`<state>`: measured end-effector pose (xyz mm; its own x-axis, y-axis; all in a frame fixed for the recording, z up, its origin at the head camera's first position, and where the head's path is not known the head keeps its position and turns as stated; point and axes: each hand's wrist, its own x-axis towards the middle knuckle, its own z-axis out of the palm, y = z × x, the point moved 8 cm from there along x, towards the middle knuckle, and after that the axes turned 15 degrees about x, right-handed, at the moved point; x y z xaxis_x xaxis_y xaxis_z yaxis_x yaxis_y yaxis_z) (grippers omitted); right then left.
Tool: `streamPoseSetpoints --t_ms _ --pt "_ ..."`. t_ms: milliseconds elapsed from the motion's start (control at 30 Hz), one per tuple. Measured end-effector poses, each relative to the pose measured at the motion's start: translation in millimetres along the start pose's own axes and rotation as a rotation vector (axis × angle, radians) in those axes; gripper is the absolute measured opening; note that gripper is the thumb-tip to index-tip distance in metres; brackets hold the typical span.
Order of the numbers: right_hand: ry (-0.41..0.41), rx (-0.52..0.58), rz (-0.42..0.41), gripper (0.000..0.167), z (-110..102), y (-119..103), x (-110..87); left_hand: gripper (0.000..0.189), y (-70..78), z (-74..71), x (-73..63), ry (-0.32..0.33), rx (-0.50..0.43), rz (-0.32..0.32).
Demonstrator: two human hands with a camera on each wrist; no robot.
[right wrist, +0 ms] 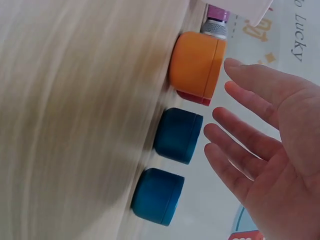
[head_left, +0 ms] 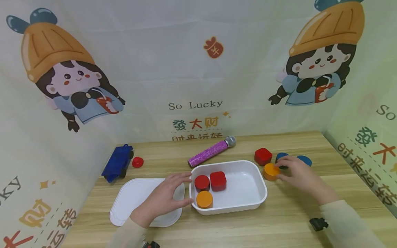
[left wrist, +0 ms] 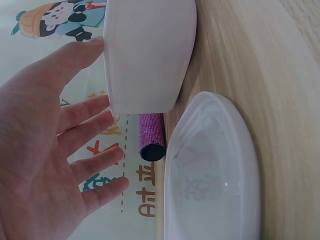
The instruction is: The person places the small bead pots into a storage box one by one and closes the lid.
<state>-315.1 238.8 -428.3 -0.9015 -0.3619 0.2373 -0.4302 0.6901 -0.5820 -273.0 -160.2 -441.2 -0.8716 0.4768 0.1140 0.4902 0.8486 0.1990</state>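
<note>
A white plastic box (head_left: pixel 248 203) stands mid-table, holding a round red block (head_left: pixel 202 182), a square red block (head_left: pixel 218 181) and a round orange block (head_left: pixel 204 199). My left hand (head_left: pixel 164 196) is at the box's left end, thumb and fingertips at its rim, fingers extended. To the right of the box sits another round orange block (head_left: pixel 271 172). My right hand (head_left: pixel 297 174) is just beside and above it, fingers spread, and the right wrist view (right wrist: pixel 272 135) shows a gap between them. A red block (head_left: pixel 263 156) and two blue blocks (head_left: pixel 304 161) lie close by.
The white lid (head_left: pixel 133 196) lies left of the box, under my left hand. Behind the box is a purple glittery microphone (head_left: pixel 207 154). A blue toy vehicle (head_left: pixel 119 162) and a small red piece (head_left: pixel 138 162) are at the back left, near the printed cloth wall (head_left: pixel 149 79).
</note>
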Motion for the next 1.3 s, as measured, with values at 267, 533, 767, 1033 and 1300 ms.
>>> streamPoseSetpoints --t_ms 267,533,767,1033,1300 --pt "-0.019 0.052 0.0 0.033 5 5 2.9 0.065 -2.0 0.2 -1.3 0.003 -0.012 -0.01" --pt "-0.028 0.079 0.031 0.036 12 7 7.2 0.065 -1.9 1.5 -1.0 0.002 -0.015 -0.002" --pt "-0.014 0.08 0.053 0.036 11 8 3.2 0.066 -1.2 1.2 0.8 0.0 0.008 0.01" --pt "0.02 0.059 0.005 0.035 1 -8 -1.2 0.066 -3.2 2.2 -1.0 -0.017 -0.006 -0.01" --pt "0.042 0.06 -0.054 0.038 -10 -42 -1.5 0.065 -2.2 1.6 -2.0 0.002 -0.01 0.002"
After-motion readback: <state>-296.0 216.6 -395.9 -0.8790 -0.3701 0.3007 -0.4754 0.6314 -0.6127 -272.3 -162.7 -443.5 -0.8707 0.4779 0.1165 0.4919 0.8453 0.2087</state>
